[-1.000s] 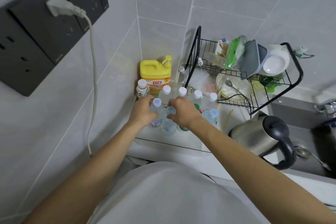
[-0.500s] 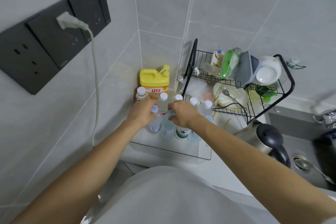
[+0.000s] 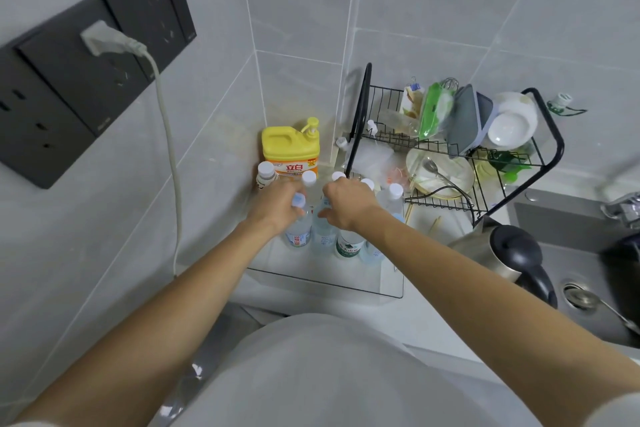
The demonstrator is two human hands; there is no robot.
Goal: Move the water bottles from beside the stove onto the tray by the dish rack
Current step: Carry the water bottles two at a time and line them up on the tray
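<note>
Several clear water bottles stand upright on a clear tray [image 3: 325,282] left of the black dish rack [image 3: 450,149]. My left hand [image 3: 277,201] is wrapped around the neck of a blue-capped bottle with a red label [image 3: 298,236]. Beside it stands another blue-labelled bottle [image 3: 323,234], and my right hand [image 3: 348,203] grips its top, hiding the cap. A green-labelled bottle [image 3: 350,248] stands under my right wrist. White-capped bottles [image 3: 394,196] fill the row behind.
A yellow detergent jug [image 3: 290,152] and a small white-capped bottle [image 3: 265,175] sit in the corner behind the tray. A steel kettle [image 3: 502,253] stands to the right, with the sink [image 3: 581,260] beyond. A cord [image 3: 171,163] hangs from the wall socket.
The view has pulled back and up slightly. Both hands stay on the same two bottle tops on the tray, and the bottles have hardly moved.
</note>
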